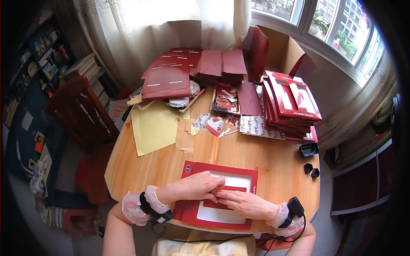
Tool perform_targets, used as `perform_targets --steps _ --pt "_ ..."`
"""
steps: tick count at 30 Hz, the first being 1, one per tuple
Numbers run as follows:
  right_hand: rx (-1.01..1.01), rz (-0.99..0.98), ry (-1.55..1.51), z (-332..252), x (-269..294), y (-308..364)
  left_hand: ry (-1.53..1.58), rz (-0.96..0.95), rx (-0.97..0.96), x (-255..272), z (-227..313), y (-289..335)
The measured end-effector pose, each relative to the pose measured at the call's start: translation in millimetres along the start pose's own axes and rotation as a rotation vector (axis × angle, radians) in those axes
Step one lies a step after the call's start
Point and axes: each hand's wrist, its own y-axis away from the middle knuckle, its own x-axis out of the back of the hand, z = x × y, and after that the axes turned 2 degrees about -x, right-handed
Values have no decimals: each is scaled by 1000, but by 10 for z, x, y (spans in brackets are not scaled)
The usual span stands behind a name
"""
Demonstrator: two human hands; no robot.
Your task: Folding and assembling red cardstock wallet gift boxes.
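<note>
A red cardboard wallet sleeve (253, 181) with two pale window areas lies on the table in front of me, at the near edge. My left hand (198, 186) rests over its middle, fingers curled in and thumb side down; whatever they may pinch is hidden. Against those fingertips, my right hand (245, 205) lies flat with fingers stretched out, on the strip between the two windows. Both wrists wear gauzy frilled cuffs and black straps with small devices.
Stacked red sleeves stand at the right (294, 96) and far left (166, 79) of the wooden table (136, 170). Between them are a tray of small red-and-white pieces (226, 100) and paper cutouts (209, 123). Yellow paper (153, 128) lies left; small black cases (308, 149) sit right.
</note>
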Motion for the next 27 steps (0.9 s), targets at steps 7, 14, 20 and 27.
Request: perform_targets --steps 7,14,20,27 --pt "-44 -42 -236 51 131 0 68 50 -24 35 3 6" --pt "-99 -64 -449 149 218 126 78 57 -100 30 -45 36" --pt "-113 0 -823 160 150 77 146 46 -54 61 -26 -15" --pt "-174 -20 -927 122 137 -71 143 35 -55 72 -50 -12"
